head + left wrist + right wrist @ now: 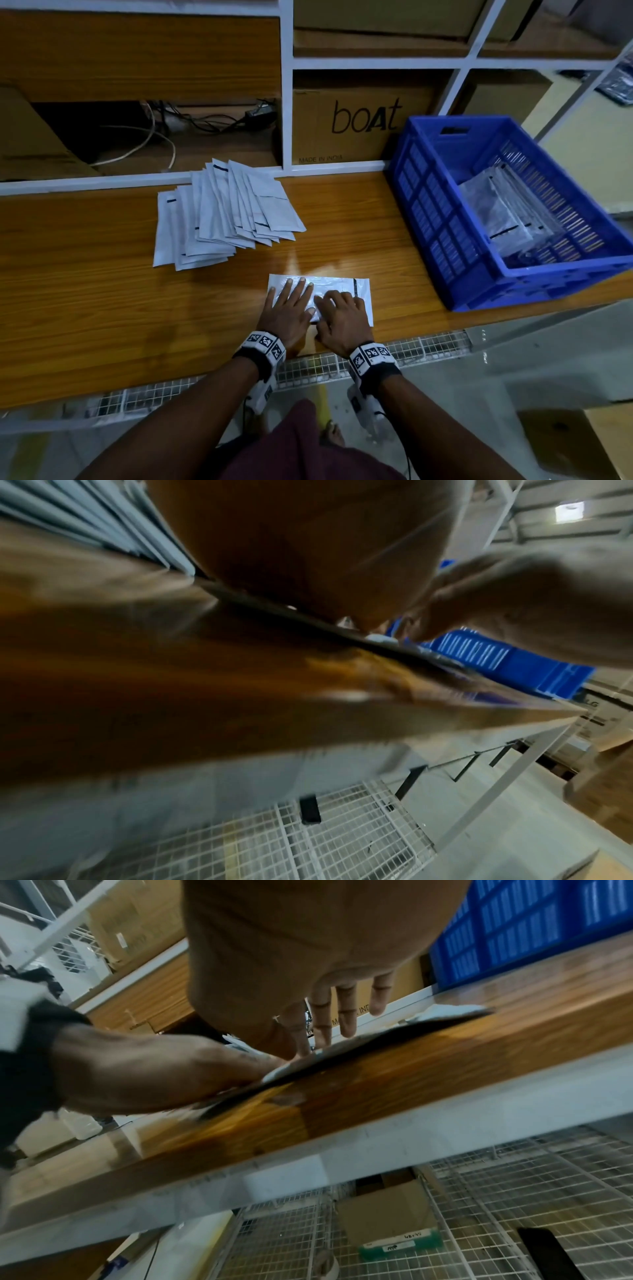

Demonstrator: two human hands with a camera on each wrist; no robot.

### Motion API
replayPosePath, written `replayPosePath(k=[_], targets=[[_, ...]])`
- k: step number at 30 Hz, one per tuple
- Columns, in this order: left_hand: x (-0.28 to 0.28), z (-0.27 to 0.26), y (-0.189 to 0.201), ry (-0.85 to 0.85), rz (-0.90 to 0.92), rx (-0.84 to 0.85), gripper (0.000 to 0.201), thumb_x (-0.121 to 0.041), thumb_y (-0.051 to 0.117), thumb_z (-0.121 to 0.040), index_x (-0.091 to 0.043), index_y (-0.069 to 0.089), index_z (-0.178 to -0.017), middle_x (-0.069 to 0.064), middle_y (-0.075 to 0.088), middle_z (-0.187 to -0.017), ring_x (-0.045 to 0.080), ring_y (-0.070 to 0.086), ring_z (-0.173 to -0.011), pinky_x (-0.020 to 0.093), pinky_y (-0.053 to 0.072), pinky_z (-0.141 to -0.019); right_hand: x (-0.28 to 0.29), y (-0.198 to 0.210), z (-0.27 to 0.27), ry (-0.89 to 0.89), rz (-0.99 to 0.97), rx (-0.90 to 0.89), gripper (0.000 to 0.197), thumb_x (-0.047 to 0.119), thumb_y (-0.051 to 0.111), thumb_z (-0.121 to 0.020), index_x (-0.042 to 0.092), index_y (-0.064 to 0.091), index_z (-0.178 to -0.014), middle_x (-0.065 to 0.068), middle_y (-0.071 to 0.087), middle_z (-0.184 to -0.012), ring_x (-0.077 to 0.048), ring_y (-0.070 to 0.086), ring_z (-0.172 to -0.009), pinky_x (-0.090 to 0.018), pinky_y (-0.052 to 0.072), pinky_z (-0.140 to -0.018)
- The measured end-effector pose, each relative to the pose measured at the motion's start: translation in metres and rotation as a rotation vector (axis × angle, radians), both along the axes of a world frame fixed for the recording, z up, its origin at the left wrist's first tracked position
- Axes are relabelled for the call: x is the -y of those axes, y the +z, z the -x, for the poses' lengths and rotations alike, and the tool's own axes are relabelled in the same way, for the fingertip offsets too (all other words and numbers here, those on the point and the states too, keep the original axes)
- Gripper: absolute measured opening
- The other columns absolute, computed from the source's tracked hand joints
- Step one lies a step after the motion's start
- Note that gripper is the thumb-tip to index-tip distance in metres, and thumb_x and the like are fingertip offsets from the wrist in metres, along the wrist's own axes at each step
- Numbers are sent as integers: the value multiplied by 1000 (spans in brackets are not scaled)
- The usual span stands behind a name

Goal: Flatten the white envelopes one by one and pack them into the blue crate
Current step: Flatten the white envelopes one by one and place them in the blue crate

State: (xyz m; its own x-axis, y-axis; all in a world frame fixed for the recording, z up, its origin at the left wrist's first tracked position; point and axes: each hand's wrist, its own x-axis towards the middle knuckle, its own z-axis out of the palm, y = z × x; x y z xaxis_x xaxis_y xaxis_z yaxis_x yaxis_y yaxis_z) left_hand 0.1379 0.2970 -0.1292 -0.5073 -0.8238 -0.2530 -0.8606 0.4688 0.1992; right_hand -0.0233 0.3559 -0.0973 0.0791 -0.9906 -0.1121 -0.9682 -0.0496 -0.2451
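We have both hands down on one white envelope [346, 291] that lies flat on the wooden shelf top [85, 274], near its front edge. The left hand [291, 308] covers the envelope's left part, fingers straight and spread, the tips reaching almost to its far edge; the right hand [342, 317] lies just beside it, touching it at the thumb side, fingers stretched flat and angled left across the middle — neither hand curls round anything. The envelope's right end, with a dark strip across it, sticks out bare past the right hand. In the right wrist view the fingers [346, 1007] point straight forward above the sheet, though the picture is blurred. Farther back and to the left, well apart from the hands, lies a fanned pile of white envelopes [222, 212]. The blue crate [445, 219] stands at the right end of the shelf top, tilted in our view, with several envelopes in the crate [496, 212] already. Behind it sits a cardboard box marked "boAt" [359, 120]
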Motion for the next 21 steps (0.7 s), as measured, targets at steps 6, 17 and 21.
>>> replayPosePath(k=[6, 17, 21], targets=[[-3, 0, -11, 12, 34, -23, 63, -53, 18, -107, -33, -2, -163, -11, -11, -170, 16, -14, -157, 48, -14, -122, 7, -22, 5, -36, -148, 33, 61, 58, 11, -103, 39, -5, -159, 6, -13, -167, -25, -17, -153, -51, -5, -123], [3, -6, -19, 44, 54, -104, 72, -59, 4, -98, -29, 7, -163, -4, -5, -169, 25, -5, -158, 52, 1, -127, 7, -31, 2, -76, -134, 67, 57, 49, 16, -106, 36, -1, -160, 7, -15, -166, -21, -22, -151, -47, -13, -122], [3, -7, -29, 54, 45, -101, 68, -58, 8, -102, -30, 6, -164, -5, -5, -170, 24, -8, -158, 50, 0, -126, 9, -32, 7, -57, -189, 84, 59, 53, 16, -106, 38, -5, -159, 9, -20, -165, -20, -26, -149, -51, -9, -122]])
